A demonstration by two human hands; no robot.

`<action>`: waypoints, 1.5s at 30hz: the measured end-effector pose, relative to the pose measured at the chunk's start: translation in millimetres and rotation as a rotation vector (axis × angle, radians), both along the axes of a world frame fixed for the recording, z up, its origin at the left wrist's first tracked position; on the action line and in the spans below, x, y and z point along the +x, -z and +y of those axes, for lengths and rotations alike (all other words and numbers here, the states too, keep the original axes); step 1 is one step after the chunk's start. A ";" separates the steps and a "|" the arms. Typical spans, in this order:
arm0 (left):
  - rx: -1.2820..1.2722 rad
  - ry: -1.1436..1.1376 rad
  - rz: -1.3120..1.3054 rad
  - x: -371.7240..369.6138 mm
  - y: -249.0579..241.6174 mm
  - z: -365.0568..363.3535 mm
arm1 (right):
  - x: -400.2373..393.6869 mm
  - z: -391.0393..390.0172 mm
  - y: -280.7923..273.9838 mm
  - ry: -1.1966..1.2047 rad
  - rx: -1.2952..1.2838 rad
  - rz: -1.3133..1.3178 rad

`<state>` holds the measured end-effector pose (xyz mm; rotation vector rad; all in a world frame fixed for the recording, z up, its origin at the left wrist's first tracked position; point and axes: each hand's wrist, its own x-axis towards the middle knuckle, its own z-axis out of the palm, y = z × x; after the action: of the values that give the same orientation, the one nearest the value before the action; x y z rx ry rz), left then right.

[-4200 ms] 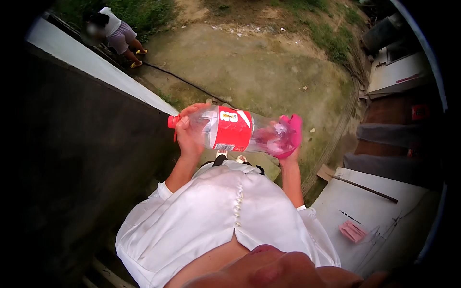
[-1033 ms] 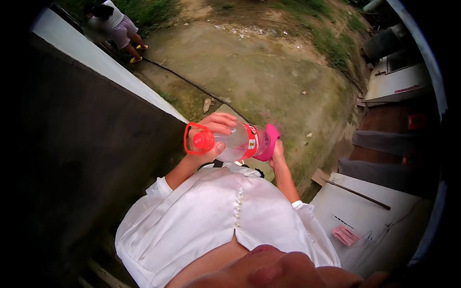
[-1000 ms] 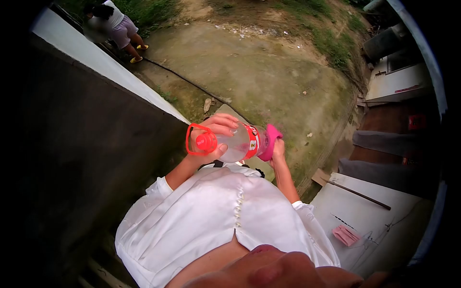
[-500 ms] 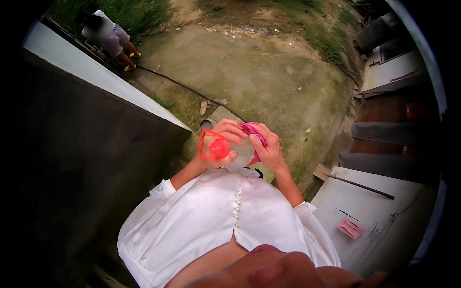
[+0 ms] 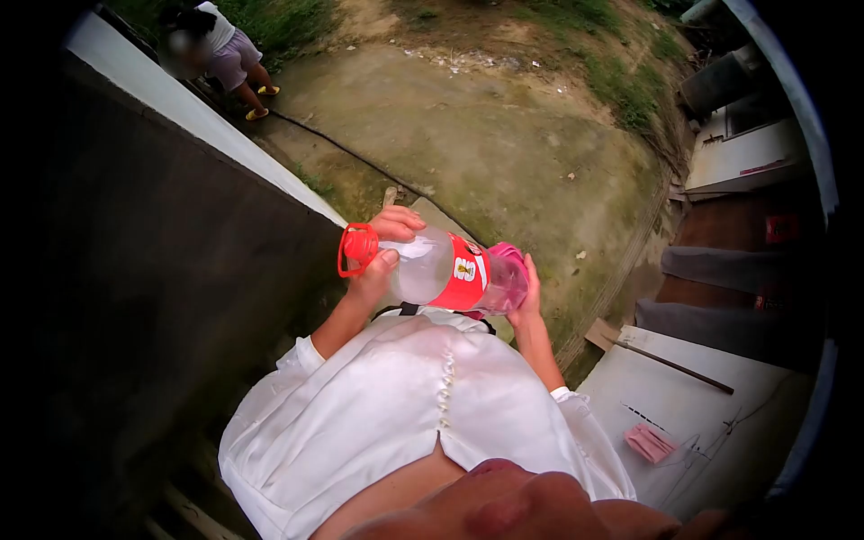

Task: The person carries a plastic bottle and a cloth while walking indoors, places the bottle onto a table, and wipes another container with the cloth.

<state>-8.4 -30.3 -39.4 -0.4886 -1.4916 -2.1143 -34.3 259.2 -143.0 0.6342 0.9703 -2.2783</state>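
A large clear plastic bottle [image 5: 421,270] with a red label [image 5: 461,273] lies sideways in front of my white shirt. Its red cap [image 5: 360,245], with a red loop handle, points left. My left hand [image 5: 369,286] is wrapped round the bottle's upper part just below the cap, thumb on the near side. At the base end, my right hand [image 5: 529,306] presses a pink cloth [image 5: 510,256] against the bottle. Most of the right fingers are hidden behind the bottle and the cloth.
Another person [image 5: 236,56] in yellow slippers bends over at the far left. A dark hose [image 5: 346,153] crosses the concrete yard [image 5: 504,153]. A white-topped wall [image 5: 207,121] stands left. At right are a wooden-handled tool [image 5: 675,364] and a pink folded item [image 5: 650,443].
The bottle has turned from pointing its cap toward me to lying sideways, cap left. My right hand and the cloth have moved to its base. The other person has shifted slightly in view.
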 end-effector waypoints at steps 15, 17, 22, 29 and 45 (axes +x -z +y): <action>-0.028 -0.112 -0.083 6.1 0.4 9.2 | 26.8 -8.9 -13.8 0.394 0.287 0.248; 0.010 -0.112 -0.104 7.2 0.5 9.4 | 13.9 4.1 -8.9 0.264 0.202 0.169; 0.013 -0.185 -0.089 10.5 -3.4 16.2 | 17.8 8.4 -13.9 0.206 0.342 0.282; -0.057 -0.162 -0.028 8.9 -3.0 12.4 | 1.2 1.0 -33.8 0.243 0.377 0.272; -0.107 -0.174 0.006 5.4 -10.6 16.9 | -2.0 9.1 -14.5 0.074 0.500 0.321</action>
<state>-3.1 -13.4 -28.8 -0.3882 -1.5896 -1.9058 -36.3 268.3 -128.5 0.5131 1.7286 -2.2500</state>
